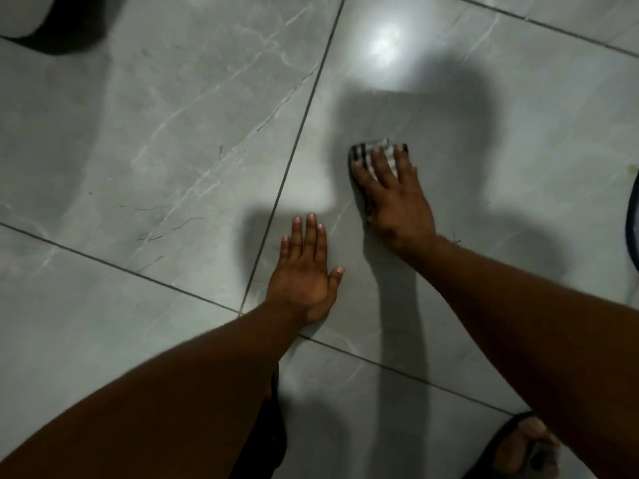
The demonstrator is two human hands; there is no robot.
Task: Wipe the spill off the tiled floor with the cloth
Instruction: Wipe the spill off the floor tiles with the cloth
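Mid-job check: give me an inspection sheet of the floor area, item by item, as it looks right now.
Surface: grey marbled tiled floor with dark grout lines; glare patch and shadows; no spill discernible.
Job's things: checked cloth, flat on the floor under the right hand.
Clutter: nothing seen.
Grips: right hand pressed flat on the cloth, fingers spread; left hand flat on bare tile, empty.
Cables: nothing seen.
Surroundings: sandalled foot at bottom right; dark curved edge at the right border, white object at top left, both unidentifiable.
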